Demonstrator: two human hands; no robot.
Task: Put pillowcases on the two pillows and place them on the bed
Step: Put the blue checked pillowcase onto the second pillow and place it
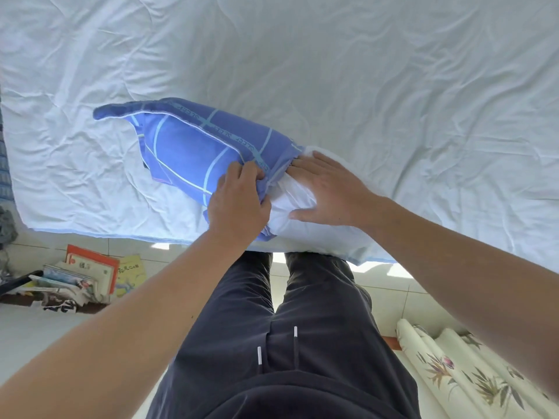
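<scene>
A wrinkled pale sheet covered the bed, which stood on a light tiled floor. One pile of books lay on the floor at the left, and one flowered roll at the right. One pillow lay at the bed's near edge, half inside one blue pillowcase. The left hand gripped the pillowcase's opening with curled fingers. The right hand pressed flat, fingers spread, on the bare white pillow.
</scene>
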